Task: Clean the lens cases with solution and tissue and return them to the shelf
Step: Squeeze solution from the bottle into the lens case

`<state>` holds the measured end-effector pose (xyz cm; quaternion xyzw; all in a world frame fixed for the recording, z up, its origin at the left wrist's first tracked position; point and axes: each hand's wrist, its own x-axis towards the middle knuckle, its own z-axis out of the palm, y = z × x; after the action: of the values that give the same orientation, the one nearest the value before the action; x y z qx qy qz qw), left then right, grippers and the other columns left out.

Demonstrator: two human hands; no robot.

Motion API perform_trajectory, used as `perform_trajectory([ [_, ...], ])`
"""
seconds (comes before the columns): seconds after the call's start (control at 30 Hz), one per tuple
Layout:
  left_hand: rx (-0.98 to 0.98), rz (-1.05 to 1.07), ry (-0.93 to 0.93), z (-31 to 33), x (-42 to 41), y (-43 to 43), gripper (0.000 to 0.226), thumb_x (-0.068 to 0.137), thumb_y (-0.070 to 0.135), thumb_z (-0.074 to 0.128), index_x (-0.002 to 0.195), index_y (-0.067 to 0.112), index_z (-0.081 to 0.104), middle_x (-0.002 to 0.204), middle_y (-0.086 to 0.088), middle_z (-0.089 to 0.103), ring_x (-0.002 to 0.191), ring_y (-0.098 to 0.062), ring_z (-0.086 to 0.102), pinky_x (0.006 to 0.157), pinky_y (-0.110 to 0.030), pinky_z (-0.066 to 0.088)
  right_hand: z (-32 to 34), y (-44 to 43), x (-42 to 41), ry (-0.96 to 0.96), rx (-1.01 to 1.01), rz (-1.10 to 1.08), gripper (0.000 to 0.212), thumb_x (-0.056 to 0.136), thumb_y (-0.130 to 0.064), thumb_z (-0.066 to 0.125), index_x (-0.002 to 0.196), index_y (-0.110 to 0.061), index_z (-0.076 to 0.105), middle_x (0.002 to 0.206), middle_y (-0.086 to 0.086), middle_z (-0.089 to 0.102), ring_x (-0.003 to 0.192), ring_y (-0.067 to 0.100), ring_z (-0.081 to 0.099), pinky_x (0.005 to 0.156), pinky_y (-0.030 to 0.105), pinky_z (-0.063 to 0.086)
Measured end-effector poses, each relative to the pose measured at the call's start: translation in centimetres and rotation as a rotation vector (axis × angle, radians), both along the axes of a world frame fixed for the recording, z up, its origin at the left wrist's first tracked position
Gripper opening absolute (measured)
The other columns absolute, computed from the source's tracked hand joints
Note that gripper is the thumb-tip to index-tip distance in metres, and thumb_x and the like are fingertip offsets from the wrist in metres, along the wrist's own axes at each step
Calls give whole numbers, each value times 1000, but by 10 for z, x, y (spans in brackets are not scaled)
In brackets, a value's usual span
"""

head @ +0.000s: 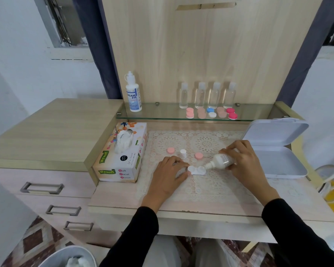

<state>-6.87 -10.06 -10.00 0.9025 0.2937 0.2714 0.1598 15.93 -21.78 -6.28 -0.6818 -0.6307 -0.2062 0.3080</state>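
An open white lens case (196,170) lies on the lace mat (204,182). My left hand (169,175) pinches its left end. My right hand (239,160) grips a small white solution bottle (223,160), tipped so its nozzle points down into the case's right well. Two pink caps (170,150) (198,156) and the bottle's white cap (183,153) lie on the mat behind the case. Several closed lens cases (212,112) in pink, blue, white and red sit on the glass shelf (162,116).
A tissue box (121,157) stands left of the mat. An open white plastic box (274,149) lies at the right. On the shelf stand a large solution bottle (133,93) and several clear bottles (208,95). A bin (69,257) is on the floor.
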Motion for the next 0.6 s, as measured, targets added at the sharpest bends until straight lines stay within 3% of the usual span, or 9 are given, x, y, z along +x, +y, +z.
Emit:
perform_trajectory([
  [0.13,-6,3,10,1,0,-1,27,90,43,56,115,34,62,112,12,53,105,-7,43,89,-26,36,-8,-3,2,165,10,-36,54,47,5,89,97,-8,74,87,7,59,87,25,48,65,30,36],
  [0.27,2,2,8,1,0,0,28,90,44,56,115,34,63,112,12,53,105,-8,43,90,-28,38,-4,-5,-5,362,26,-43,59,45,-1,92,99,-13,75,89,6,62,85,25,55,66,21,37],
  [0.37,4,-4,10,1,0,0,29,90,46,54,115,34,62,112,12,53,106,-7,42,90,-29,38,3,-3,-15,498,15,-15,62,45,-6,93,104,-14,72,94,8,66,87,26,60,74,30,44],
  [0.47,7,-8,7,1,0,0,35,88,51,48,115,34,62,112,13,52,105,-7,43,89,-29,38,9,1,-29,635,17,-12,64,51,-15,93,110,-17,69,102,-1,67,90,17,60,78,30,47],
  [0.6,38,-2,7,1,1,-1,35,88,51,48,117,34,61,111,13,53,105,-8,44,88,-28,39,19,15,-52,821,-6,48,57,60,-28,90,111,-23,67,98,-16,68,88,3,62,74,16,46],
])
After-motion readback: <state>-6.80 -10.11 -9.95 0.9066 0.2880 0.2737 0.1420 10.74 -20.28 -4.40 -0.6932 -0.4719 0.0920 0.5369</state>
